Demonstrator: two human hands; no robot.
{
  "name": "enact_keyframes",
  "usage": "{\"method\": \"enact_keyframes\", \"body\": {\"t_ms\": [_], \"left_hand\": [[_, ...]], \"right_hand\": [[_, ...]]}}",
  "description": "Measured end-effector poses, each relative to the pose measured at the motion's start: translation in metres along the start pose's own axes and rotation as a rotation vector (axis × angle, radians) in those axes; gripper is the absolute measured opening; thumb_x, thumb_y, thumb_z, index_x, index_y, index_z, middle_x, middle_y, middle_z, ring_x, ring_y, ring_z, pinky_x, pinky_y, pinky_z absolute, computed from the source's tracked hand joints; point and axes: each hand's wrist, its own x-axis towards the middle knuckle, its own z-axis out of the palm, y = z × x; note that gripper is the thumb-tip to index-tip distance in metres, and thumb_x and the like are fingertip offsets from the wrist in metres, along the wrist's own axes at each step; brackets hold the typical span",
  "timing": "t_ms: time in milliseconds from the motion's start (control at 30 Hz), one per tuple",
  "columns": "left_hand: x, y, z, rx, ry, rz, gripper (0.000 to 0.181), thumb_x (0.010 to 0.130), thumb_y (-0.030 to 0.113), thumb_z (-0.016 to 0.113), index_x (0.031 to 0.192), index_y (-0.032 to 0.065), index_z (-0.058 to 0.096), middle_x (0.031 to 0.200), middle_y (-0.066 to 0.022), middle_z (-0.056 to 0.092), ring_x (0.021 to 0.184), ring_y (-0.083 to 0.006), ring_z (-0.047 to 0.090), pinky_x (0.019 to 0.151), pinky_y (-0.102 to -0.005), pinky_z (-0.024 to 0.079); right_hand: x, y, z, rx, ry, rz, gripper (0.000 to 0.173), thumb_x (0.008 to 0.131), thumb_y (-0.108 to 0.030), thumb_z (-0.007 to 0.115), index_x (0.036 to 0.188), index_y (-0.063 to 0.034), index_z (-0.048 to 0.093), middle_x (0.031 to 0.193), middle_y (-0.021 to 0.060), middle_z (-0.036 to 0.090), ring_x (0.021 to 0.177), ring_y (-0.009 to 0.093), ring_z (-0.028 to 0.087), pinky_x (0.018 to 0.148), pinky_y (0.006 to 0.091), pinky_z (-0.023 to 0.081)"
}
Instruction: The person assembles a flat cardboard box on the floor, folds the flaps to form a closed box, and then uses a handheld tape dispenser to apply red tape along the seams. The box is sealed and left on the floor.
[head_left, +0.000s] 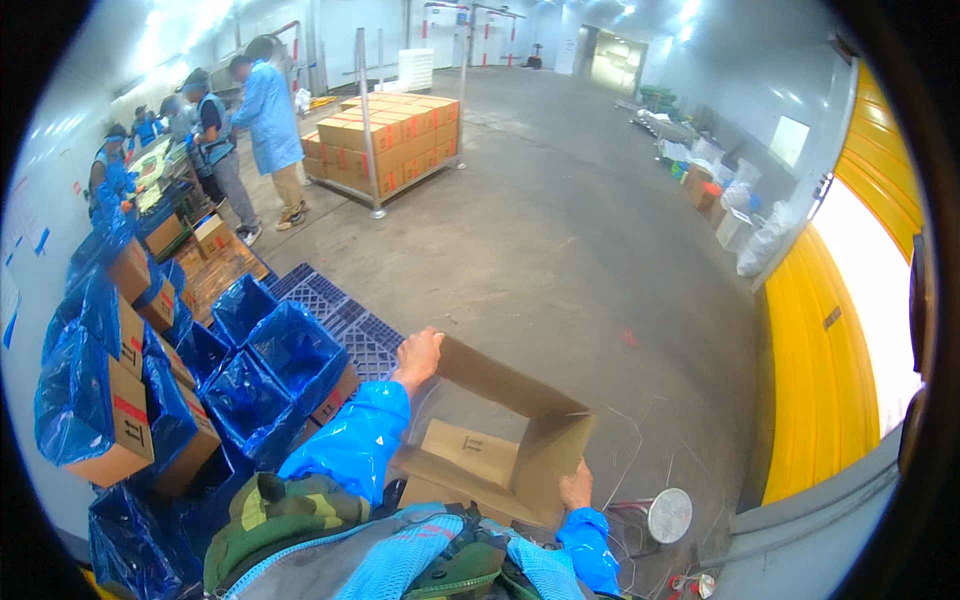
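Observation:
An unfolded cardboard carton (510, 375) stands out in front of my body, and I look down into it. My left hand (418, 361) grips its far left corner. Low on the near right side, my right hand (577, 486) holds the carton's wall. Through the open middle I see concrete floor and a cardboard panel (471, 451) printed with arrows; whether it is a flap or a separate piece I cannot tell. Left of my sleeve, cartons lined with blue plastic bags (296, 345) stand close together, some stacked against the wall.
A purple plastic pallet (341, 319) lies beyond the lined cartons. A round-topped stool (669, 515) and loose straps lie at right, near a yellow door (814, 360). Farther off are a metal-post rack of packed cartons (397, 142) and several people at a worktable (154, 176).

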Motion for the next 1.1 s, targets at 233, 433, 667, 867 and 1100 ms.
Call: {"method": "enact_keyframes", "body": {"t_ms": [233,433,667,867,1100], "left_hand": [[-0.043,-0.052,0.041,0.013,0.063,0.015,0.04,0.106,0.038,0.047,0.102,0.0063,0.07,0.096,-0.0281,0.071,0.091,-0.0499,0.067,0.08,-0.0635,0.051],[-0.072,-0.077,0.05,0.006,-0.094,-0.214,0.041,0.105,0.04,0.049,0.107,0.0036,0.069,0.108,-0.0281,0.072,0.104,-0.0497,0.067,0.09,-0.06,0.052],[-0.089,-0.1,0.089,0.088,-0.257,-0.304,0.041,0.107,0.039,0.046,0.112,0.0038,0.067,0.11,-0.0268,0.072,0.106,-0.0484,0.067,0.092,-0.0588,0.052],[-0.103,-0.142,0.157,0.047,-0.324,-0.339,0.039,0.106,0.038,0.048,0.109,0.0035,0.066,0.109,-0.0284,0.071,0.105,-0.051,0.066,0.089,-0.0602,0.05],[-0.157,-0.174,0.207,-0.19,-0.286,-0.335,0.03,0.104,0.032,0.053,0.109,0.0056,0.067,0.107,-0.0267,0.07,0.104,-0.0487,0.065,0.09,-0.0572,0.05]], "right_hand": [[0.008,0.011,0.005,0.015,-0.069,0.041,0.05,0.081,0.006,0.055,0.13,0.001,0.063,0.122,0.0194,0.072,0.118,0.032,0.066,0.104,0.0417,0.05],[-0.012,-0.007,0.018,-0.162,-0.133,0.092,0.06,0.082,0.003,0.053,0.14,-0.0116,0.057,0.121,0.0241,0.071,0.115,0.043,0.066,0.097,0.0497,0.052],[-0.001,0.018,0.043,-0.204,-0.21,0.167,0.054,0.083,0.001,0.055,0.136,-0.0068,0.056,0.119,0.0248,0.071,0.115,0.045,0.065,0.098,0.0521,0.051],[0.0,0.085,0.082,-0.217,-0.287,0.258,0.055,0.084,0.0,0.057,0.138,-0.0049,0.053,0.12,0.0257,0.071,0.116,0.045,0.065,0.098,0.0505,0.051],[-0.048,0.142,0.112,-0.22,-0.186,0.211,0.06,0.086,0.004,0.053,0.146,0.0017,0.047,0.129,0.0266,0.066,0.121,0.04,0.065,0.103,0.0437,0.049]]}}
